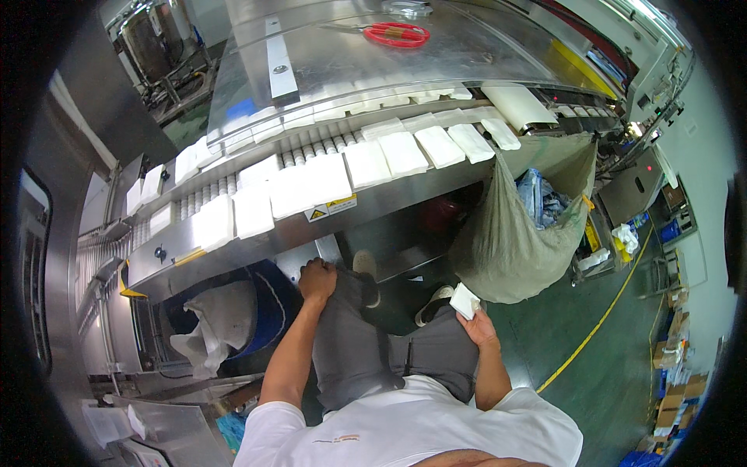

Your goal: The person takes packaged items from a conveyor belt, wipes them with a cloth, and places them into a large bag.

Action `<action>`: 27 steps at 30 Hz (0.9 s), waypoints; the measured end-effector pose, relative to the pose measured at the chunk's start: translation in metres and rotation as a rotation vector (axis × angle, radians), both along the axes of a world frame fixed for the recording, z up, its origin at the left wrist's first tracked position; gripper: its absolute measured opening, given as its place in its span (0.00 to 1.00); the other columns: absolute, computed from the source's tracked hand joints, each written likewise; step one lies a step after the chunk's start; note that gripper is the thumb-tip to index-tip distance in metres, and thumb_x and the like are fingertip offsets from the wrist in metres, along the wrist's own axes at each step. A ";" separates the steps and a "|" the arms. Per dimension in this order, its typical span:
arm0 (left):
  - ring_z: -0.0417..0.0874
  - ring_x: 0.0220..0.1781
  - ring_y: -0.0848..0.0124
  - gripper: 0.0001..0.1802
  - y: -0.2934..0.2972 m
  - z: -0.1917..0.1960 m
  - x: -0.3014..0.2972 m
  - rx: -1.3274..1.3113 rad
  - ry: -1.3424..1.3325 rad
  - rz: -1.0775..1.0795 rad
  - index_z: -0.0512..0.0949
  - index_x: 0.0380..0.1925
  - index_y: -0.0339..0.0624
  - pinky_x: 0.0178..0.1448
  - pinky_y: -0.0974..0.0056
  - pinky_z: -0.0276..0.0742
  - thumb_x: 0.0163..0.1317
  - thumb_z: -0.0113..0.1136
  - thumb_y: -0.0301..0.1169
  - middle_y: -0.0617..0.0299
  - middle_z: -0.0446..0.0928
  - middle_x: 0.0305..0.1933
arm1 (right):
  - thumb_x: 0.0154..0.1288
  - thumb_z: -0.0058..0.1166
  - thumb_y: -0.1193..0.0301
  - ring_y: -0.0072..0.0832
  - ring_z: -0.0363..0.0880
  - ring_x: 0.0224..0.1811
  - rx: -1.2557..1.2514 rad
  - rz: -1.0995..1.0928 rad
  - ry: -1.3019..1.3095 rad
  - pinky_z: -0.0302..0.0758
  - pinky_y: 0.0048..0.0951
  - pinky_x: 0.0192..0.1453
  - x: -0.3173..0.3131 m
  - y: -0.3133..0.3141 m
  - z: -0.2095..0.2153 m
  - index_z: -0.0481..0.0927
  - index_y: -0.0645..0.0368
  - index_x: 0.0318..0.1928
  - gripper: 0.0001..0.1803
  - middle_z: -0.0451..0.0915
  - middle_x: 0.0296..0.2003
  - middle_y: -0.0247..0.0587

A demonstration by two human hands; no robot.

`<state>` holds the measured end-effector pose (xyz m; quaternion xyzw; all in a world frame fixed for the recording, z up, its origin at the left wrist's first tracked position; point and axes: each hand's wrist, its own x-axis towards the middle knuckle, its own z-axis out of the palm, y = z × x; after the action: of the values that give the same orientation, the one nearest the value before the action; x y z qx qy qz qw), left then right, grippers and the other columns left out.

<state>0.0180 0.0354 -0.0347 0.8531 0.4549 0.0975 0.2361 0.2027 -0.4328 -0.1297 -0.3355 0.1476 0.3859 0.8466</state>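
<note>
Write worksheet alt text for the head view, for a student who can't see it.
A person's right hand holds a small white piece, while the left hand rests by the left knee. Ahead, flat white pieces line a roller conveyor. A grey-green sack holding crumpled blue material hangs at right, and red-handled scissors lie on the machine top.

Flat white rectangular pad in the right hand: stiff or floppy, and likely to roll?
The flat white rectangular pad is probably fairly stiff: the right hand grips it near its lower end, and the free part shows no clear droop. Rolling looks unlikely, given its flat shape.
</note>
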 end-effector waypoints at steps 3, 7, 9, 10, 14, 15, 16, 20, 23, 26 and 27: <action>0.83 0.52 0.41 0.20 0.002 -0.002 0.001 -0.043 0.003 -0.001 0.84 0.39 0.35 0.57 0.42 0.80 0.66 0.51 0.41 0.42 0.84 0.47 | 0.79 0.50 0.69 0.42 0.75 0.69 -0.015 -0.008 0.002 0.69 0.58 0.74 0.000 -0.003 -0.006 0.74 0.55 0.67 0.19 0.77 0.67 0.43; 0.82 0.52 0.41 0.20 0.003 -0.003 0.003 -0.036 0.057 -0.010 0.84 0.40 0.35 0.58 0.41 0.79 0.66 0.51 0.41 0.42 0.84 0.47 | 0.79 0.50 0.68 0.42 0.76 0.67 -0.008 0.003 -0.002 0.71 0.57 0.71 -0.001 -0.004 -0.008 0.74 0.56 0.66 0.19 0.78 0.65 0.42; 0.82 0.53 0.41 0.20 0.002 -0.006 0.002 -0.027 0.046 -0.004 0.84 0.40 0.35 0.58 0.41 0.79 0.65 0.52 0.41 0.43 0.84 0.47 | 0.79 0.52 0.68 0.41 0.77 0.66 0.005 0.019 -0.014 0.72 0.56 0.70 -0.001 -0.003 -0.005 0.75 0.56 0.65 0.18 0.79 0.64 0.42; 0.82 0.52 0.41 0.20 0.003 -0.007 0.001 -0.011 0.044 -0.003 0.84 0.40 0.36 0.57 0.42 0.79 0.65 0.52 0.42 0.43 0.84 0.46 | 0.78 0.53 0.68 0.41 0.77 0.66 0.012 0.029 -0.019 0.72 0.56 0.71 -0.001 -0.003 -0.004 0.75 0.56 0.65 0.18 0.79 0.64 0.42; 0.83 0.51 0.42 0.19 0.004 -0.010 0.000 0.000 0.036 -0.002 0.83 0.40 0.38 0.57 0.43 0.80 0.66 0.53 0.43 0.44 0.84 0.46 | 0.76 0.56 0.69 0.41 0.77 0.66 0.043 0.020 -0.010 0.72 0.56 0.71 -0.001 -0.002 -0.002 0.77 0.56 0.64 0.19 0.80 0.63 0.42; 0.83 0.51 0.43 0.19 0.004 -0.009 0.000 -0.009 0.037 0.001 0.83 0.40 0.38 0.57 0.43 0.80 0.66 0.53 0.43 0.44 0.84 0.46 | 0.76 0.57 0.69 0.42 0.77 0.66 0.036 0.016 -0.007 0.72 0.56 0.71 -0.002 -0.001 -0.001 0.76 0.57 0.64 0.19 0.80 0.63 0.42; 0.83 0.52 0.42 0.20 0.003 -0.007 0.000 -0.016 0.039 0.003 0.84 0.40 0.37 0.57 0.43 0.80 0.66 0.52 0.42 0.44 0.84 0.46 | 0.76 0.57 0.69 0.42 0.77 0.66 0.029 0.011 -0.004 0.72 0.56 0.71 -0.002 0.000 0.000 0.76 0.57 0.64 0.19 0.80 0.63 0.42; 0.82 0.53 0.42 0.21 0.001 -0.004 0.002 -0.028 0.039 -0.007 0.85 0.40 0.35 0.58 0.43 0.79 0.65 0.52 0.42 0.43 0.84 0.48 | 0.76 0.57 0.70 0.42 0.77 0.66 0.009 -0.009 -0.004 0.72 0.56 0.71 -0.002 0.001 0.001 0.76 0.57 0.64 0.19 0.80 0.63 0.42; 0.83 0.50 0.42 0.20 0.002 -0.006 0.000 0.011 0.035 -0.006 0.84 0.40 0.37 0.56 0.43 0.80 0.66 0.53 0.43 0.43 0.84 0.46 | 0.76 0.57 0.69 0.42 0.77 0.67 0.004 0.000 -0.005 0.72 0.56 0.72 -0.001 0.002 0.003 0.76 0.58 0.64 0.19 0.79 0.63 0.42; 0.82 0.52 0.41 0.20 0.003 -0.003 0.001 -0.051 0.037 0.005 0.84 0.41 0.36 0.58 0.42 0.79 0.65 0.52 0.42 0.43 0.84 0.48 | 0.76 0.57 0.69 0.42 0.76 0.67 0.001 -0.014 0.000 0.72 0.56 0.71 0.000 0.002 -0.001 0.76 0.58 0.64 0.19 0.79 0.64 0.42; 0.81 0.54 0.41 0.21 0.002 0.000 0.002 -0.091 0.038 0.009 0.85 0.41 0.35 0.59 0.42 0.79 0.65 0.51 0.41 0.43 0.83 0.49 | 0.76 0.57 0.69 0.42 0.76 0.67 -0.012 -0.022 -0.003 0.72 0.56 0.71 0.000 0.000 -0.002 0.76 0.58 0.64 0.19 0.79 0.64 0.42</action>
<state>0.0203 0.0377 -0.0350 0.8412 0.4672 0.0613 0.2654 0.2029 -0.4326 -0.1320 -0.3394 0.1524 0.3750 0.8491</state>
